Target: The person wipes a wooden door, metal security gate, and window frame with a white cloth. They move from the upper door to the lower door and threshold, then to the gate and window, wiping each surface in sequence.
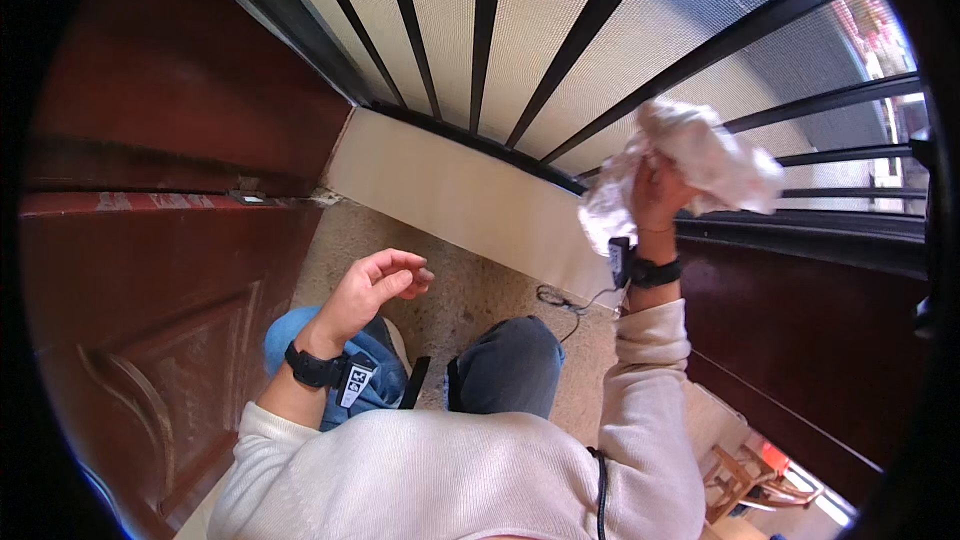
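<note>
A pale cloth (720, 157), pinkish white and slightly blurred, is bunched in my right hand (658, 191). That hand is raised in front of a mesh screen (442, 30) with black metal bars (486, 37), near the bars' lower ends. Whether the cloth touches the bars I cannot tell. My left hand (382, 281) hangs above my knees with its fingers loosely curled and nothing in it. A black strap with a small device sits on each wrist.
On the left stands a dark red-brown panelled wooden door (165, 300). A cream sill (450, 202) runs below the bars. A thin black cable (562, 304) lies near the sill's foot. A dark red panel (802, 330) is at right, with wooden furniture (750, 480) at lower right.
</note>
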{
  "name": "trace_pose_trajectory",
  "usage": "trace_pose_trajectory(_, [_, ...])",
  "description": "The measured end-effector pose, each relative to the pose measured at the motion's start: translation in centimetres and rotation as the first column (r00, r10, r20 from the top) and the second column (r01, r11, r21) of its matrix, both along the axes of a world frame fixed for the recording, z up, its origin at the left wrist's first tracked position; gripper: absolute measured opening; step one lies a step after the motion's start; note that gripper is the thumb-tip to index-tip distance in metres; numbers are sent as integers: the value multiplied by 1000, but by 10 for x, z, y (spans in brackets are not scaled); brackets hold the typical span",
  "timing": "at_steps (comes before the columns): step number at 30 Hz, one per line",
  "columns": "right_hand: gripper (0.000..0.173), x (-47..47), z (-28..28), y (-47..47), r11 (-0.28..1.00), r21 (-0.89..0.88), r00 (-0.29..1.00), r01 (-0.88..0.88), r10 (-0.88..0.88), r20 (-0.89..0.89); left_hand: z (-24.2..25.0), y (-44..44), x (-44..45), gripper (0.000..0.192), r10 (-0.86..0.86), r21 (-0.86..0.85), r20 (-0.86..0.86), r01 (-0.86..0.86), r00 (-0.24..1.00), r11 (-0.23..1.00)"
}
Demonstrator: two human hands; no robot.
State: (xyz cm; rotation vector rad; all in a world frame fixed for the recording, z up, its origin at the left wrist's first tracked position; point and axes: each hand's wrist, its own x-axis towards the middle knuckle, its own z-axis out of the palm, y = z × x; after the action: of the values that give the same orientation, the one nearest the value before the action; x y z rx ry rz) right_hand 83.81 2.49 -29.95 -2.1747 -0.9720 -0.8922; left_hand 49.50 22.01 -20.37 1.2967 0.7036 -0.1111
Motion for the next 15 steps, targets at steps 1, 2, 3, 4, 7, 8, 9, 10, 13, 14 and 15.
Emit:
trace_pose_trajectory(1, [33, -4, -26, 6, 997, 18, 997, -81, 81, 0, -1, 1, -3, 28, 4, 4, -19, -4, 1000, 1000])
trace_pose_trajectory(2, [34, -10, -49, 9, 996, -72, 998, -61, 62, 15, -2, 1, -5, 29, 9, 8, -33, -9, 999, 1000])
trace_pose_trajectory(3, [32, -16, -69, 14, 995, -18, 994, -98, 97, -54, -3, 0, -6, 28, 23, -12, -28, -23, 999, 1000])
trace_pose_trajectory(4, [31, -16, -85, 18, 982, -121, 988, -146, 140, -59, -3, 1, -9, 28, 38, -28, -29, -39, 999, 999])
trace_pose_trajectory(7, [27, -22, -128, 25, 950, -171, 952, -260, 223, -211, -5, 1, -16, 27, 70, -40, -12, -71, 997, 997])
trace_pose_trajectory(8, [26, -26, -143, 24, 945, -160, 929, -286, 232, -289, -6, -1, -19, 27, 79, -37, -20, -79, 997, 996])
trace_pose_trajectory(9, [26, -30, -157, 23, 882, -399, 966, -252, 203, -163, -6, -2, -21, 27, 64, -38, -10, -64, 998, 997])
trace_pose_trajectory(10, [27, -32, -170, 23, 823, -483, 904, -300, 82, -421, -7, -3, -23, 27, 53, -31, -10, -54, 999, 998])
trace_pose_trajectory(13, [29, -36, -193, 30, 783, -522, 859, -338, 30, -511, -7, -3, -29, 28, 30, 1, 14, -30, 999, 1000])
trace_pose_trajectory(14, [28, -36, -190, 33, 810, -487, 878, -326, 68, -474, -7, -2, -31, 28, 20, 12, 23, -20, 1000, 1000])
trace_pose_trajectory(15, [28, -34, -182, 35, 782, -481, 865, -396, 141, -482, -6, -1, -32, 28, 22, 4, 27, -22, 999, 1000])
